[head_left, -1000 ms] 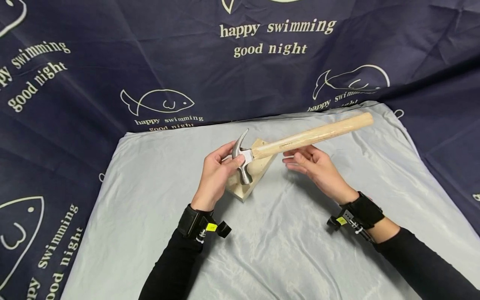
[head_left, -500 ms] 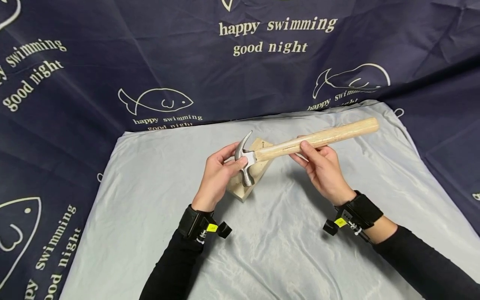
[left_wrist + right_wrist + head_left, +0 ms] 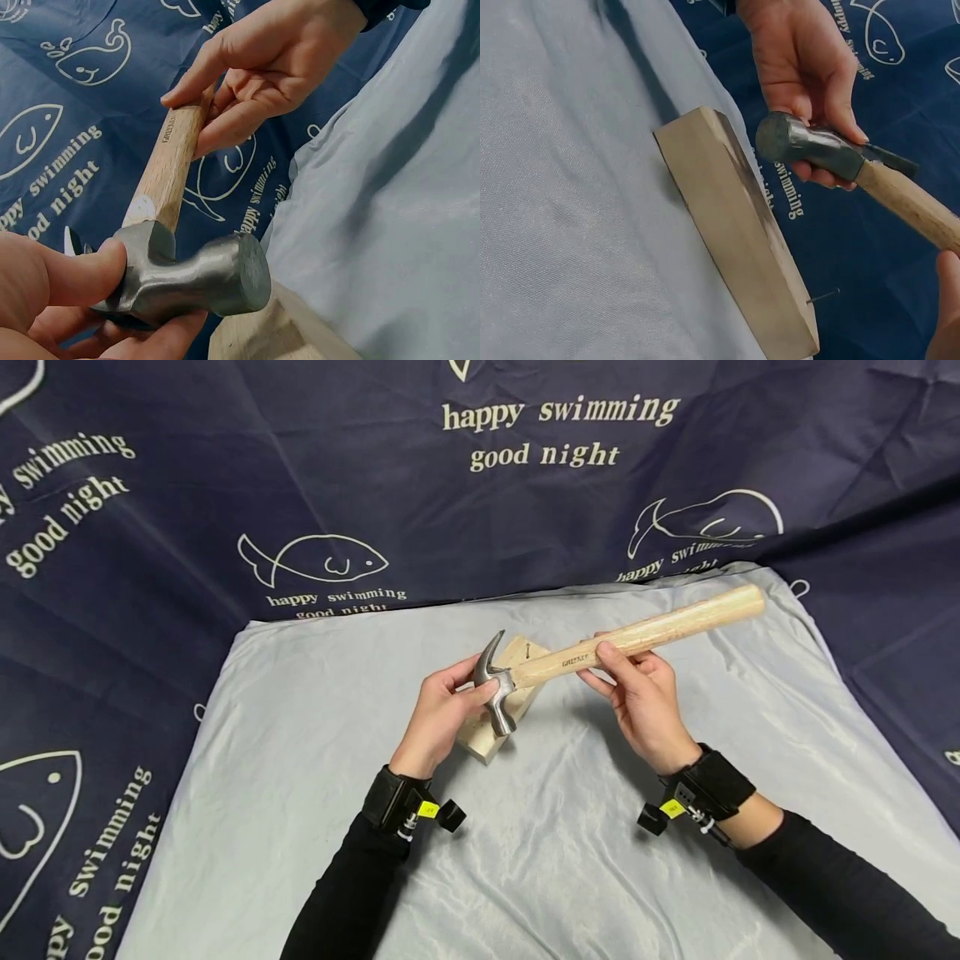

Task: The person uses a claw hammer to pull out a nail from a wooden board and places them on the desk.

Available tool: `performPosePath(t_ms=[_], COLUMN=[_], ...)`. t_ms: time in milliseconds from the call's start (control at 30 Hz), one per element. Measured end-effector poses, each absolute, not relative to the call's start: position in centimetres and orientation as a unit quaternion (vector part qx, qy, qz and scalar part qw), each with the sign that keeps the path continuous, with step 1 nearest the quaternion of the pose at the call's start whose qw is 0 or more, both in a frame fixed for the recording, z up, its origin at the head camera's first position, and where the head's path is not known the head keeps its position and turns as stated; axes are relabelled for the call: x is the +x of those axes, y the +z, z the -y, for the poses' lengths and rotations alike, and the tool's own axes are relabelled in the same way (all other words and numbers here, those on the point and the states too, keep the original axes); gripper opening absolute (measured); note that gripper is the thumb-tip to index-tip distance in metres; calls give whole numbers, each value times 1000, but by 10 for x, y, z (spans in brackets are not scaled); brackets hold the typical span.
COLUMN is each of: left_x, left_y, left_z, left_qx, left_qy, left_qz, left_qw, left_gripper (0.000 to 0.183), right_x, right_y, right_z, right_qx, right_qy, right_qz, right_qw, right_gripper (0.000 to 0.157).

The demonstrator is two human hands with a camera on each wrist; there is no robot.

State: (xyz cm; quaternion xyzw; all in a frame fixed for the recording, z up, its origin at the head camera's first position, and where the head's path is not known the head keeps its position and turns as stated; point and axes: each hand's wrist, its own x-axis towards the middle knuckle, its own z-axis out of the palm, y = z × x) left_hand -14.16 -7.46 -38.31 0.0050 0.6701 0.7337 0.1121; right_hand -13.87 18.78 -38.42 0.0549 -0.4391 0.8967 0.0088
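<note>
A claw hammer (image 3: pixel 667 625) with a steel head and pale wooden handle is held up over the cloth, its handle slanting up to the right. My left hand (image 3: pixel 438 718) pinches the steel head, thumb on its near side and fingers behind. With thumb on top and fingers beneath, my right hand (image 3: pixel 648 706) grips the middle of the handle. Behind the hammer a wooden block (image 3: pixel 480 742) lies on the cloth, partly hidden by the hammer head in the head view. A thin nail (image 3: pixel 823 295) sticks out of the block near its far end.
A light grey satin cloth (image 3: pixel 540 860) with soft wrinkles covers the table. Dark blue curtains (image 3: pixel 510 510) printed with fish and lettering hang behind and at both sides. Black camera bands (image 3: pixel 720 781) sit on both wrists.
My right hand has come up from under the handle and taken hold of it. The hammer has shifted slightly right and its head has turned a little in my left fingers.
</note>
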Motion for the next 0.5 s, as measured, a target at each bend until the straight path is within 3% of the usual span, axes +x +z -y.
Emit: performPosePath(t_ms=[200, 500], left_x=[-143, -144], left_y=[-386, -386], left_z=[73, 71], left_qx=[16, 15], left_qy=[734, 736], left_qz=[-665, -658], left_qw=[137, 158], left_gripper=[50, 44], right_x=[-137, -138], right_y=[-378, -363], right_z=[-185, -184], right_qx=[25, 9], right_qy=[891, 879], right_qz=[451, 474], right_qw=[38, 48], right_gripper=[18, 14])
